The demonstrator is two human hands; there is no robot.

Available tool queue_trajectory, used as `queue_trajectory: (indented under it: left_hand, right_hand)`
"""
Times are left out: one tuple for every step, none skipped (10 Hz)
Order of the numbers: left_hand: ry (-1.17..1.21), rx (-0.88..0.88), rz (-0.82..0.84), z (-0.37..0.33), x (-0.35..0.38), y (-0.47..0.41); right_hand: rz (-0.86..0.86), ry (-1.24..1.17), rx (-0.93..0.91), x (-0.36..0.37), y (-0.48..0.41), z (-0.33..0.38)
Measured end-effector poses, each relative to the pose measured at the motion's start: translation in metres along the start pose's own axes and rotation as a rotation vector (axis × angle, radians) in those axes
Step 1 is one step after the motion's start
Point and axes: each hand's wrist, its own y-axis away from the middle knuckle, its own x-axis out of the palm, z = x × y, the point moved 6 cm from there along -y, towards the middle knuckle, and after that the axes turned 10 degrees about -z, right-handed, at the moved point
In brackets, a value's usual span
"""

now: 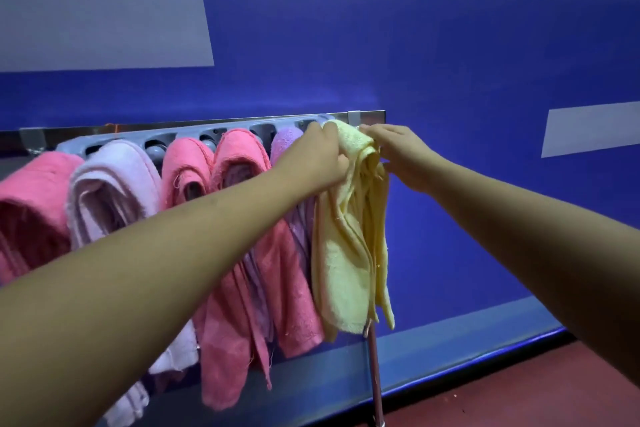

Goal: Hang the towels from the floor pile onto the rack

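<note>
From the head camera we see our left hand (313, 158) and right hand (398, 154) both closed on the bunched top of the yellow towel (349, 236), right at the last slot of the grey rack (194, 135) on the blue wall (450, 45). The towel's top fold sits against the rack's right end and the rest hangs free below, its lower edge near a metal pole (375, 374) that stands in front of the baseboard. We cannot tell whether the fold is already wedged in the slot, as our fingers cover it

To do this step well, we judge we should push the gathered fold firmly into the slot with one hand while the other steadies the cloth just below, then let go one hand at a time so the towel does not slip out

To the left hang a purple towel (285, 144), just beside the yellow one, then two pink towels (239, 152), a pale pink towel (110, 177) and another pink one (31, 191) at the edge. Our left forearm crosses in front of several of them, so we should draw it back without dragging any loose. The floor pile is out of view, and the red floor (519, 392) shows bare at lower right
</note>
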Motion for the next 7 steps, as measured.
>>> queue_trajectory:
  left_hand:
    - [0.147, -0.146, 0.104, -0.002, 0.013, 0.010]
    - [0.233, -0.232, 0.140, 0.000, 0.016, 0.013]
    - [0.301, -0.325, 0.170, 0.003, 0.014, 0.013]
    - [0.364, -0.298, 0.211, 0.001, 0.007, 0.013]
    - [0.316, -0.283, 0.178, 0.002, -0.013, 0.015]
    - [0.357, -0.358, 0.130, 0.016, -0.039, 0.021]
    - [0.349, -0.377, 0.088, 0.030, -0.081, 0.038]
  right_hand:
    - [0.026, -0.008, 0.014, 0.000, 0.010, -0.002]
    - [0.007, 0.012, 0.031, 0.007, 0.015, -0.001]
    - [-0.009, 0.083, 0.034, 0.014, 0.017, 0.000]
    - [-0.029, 0.187, 0.011, 0.012, 0.020, 0.007]
    - [-0.088, 0.271, -0.016, 0.003, 0.030, 0.021]
    - [-0.135, 0.364, -0.062, -0.003, 0.042, 0.039]
    - [-0.142, 0.488, -0.060, -0.003, 0.067, 0.069]
